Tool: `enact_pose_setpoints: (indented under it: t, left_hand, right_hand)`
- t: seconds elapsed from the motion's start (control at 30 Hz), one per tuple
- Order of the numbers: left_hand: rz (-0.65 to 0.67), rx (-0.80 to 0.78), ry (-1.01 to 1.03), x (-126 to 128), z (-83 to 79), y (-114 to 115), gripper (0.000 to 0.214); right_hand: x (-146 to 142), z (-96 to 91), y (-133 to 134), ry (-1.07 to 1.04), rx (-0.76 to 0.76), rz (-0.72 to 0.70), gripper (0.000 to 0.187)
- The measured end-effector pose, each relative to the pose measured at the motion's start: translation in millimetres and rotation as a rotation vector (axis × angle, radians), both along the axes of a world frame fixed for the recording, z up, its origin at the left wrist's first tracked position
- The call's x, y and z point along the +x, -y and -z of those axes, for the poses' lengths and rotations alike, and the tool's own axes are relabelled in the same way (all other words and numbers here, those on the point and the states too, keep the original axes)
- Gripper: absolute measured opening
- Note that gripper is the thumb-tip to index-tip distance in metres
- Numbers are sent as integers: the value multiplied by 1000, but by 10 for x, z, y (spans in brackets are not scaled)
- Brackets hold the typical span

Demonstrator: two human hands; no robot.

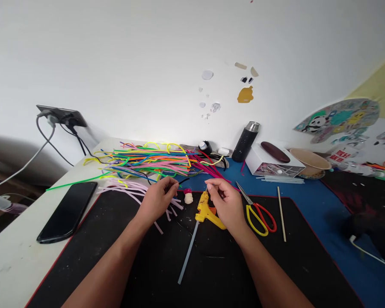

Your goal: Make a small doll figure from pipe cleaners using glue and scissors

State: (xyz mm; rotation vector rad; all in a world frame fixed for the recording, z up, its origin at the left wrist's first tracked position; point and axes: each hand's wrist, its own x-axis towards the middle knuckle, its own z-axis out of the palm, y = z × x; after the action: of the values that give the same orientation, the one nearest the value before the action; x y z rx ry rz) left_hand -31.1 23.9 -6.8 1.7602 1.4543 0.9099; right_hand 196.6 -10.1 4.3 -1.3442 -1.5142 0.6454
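My left hand (158, 199) is closed in a pinch on a short black pipe cleaner (183, 182) that sticks out to the right. My right hand (226, 203) hovers just right of it with thumb and forefinger pinched together; what they hold, if anything, is too small to see. Between the hands a small cream and pink pipe-cleaner figure (188, 196) stands on the black mat (211, 265). A yellow glue gun (207, 212) with a clear glue stick (188, 256) lies under my right hand.
A heap of coloured pipe cleaners (154, 160) lies behind the hands, with pale pink ones (128, 188) at its front. Scissors (258, 211), a wooden stick (281, 214), a black phone (69, 210), a dark flask (245, 141) and a white box (274, 164) surround the mat.
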Motion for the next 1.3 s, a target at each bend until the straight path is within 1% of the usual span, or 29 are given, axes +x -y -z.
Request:
enact_pose_setpoints:
  t: [0.1, 0.17, 0.27, 0.37, 0.47, 0.53, 0.63, 0.7, 0.77, 0.87, 0.9, 1.0, 1.13, 1.3]
  left_hand:
    - [0, -3, 37, 5, -11, 14, 27]
    - [4, 4, 47, 6, -18, 24, 26]
    - [5, 8, 46, 3, -25, 33, 25]
    - [-3, 4, 49, -2, -27, 33, 25]
    - [-3, 13, 42, -2, -31, 32, 25]
    - [5, 19, 32, 0, -35, 32, 26]
    - [8, 8, 17, 1, -34, 31, 28]
    - [6, -4, 10, -2, -31, 31, 29]
    - [7, -9, 14, -6, -28, 31, 30]
    - [8, -2, 32, -5, -35, 35, 30]
    - [9, 2, 33, -2, -39, 38, 30]
    - [12, 18, 24, 15, -49, 48, 29]
    - [34, 40, 24, 34, -46, 66, 28]
    - [33, 24, 26, 47, -44, 75, 25]
  right_hand:
    - [86, -79, 93, 109, -32, -38, 26]
    - [174, -94, 159, 190, -65, -59, 25]
    - [320, -57, 256, 293, -114, -75, 24]
    - [414, 20, 364, 334, -177, -73, 23]
    - [412, 92, 480, 401, -218, -147, 21]
    - [374, 117, 543, 486, -211, -191, 20]
    - [342, 113, 584, 576, -184, -201, 19]
    - [384, 97, 579, 612, -164, -197, 20]
    - [495, 82, 566, 647, -130, -148, 21]
    - [760, 66, 564, 665, -87, 23, 24]
    - [861, 63, 572, 679, -95, 71, 26]
    - [1156, 71, 615, 751, -182, 176, 31]
    - [1450, 155, 683, 859, -306, 236, 39]
    - [1610, 298, 727, 934, -364, 242, 43]
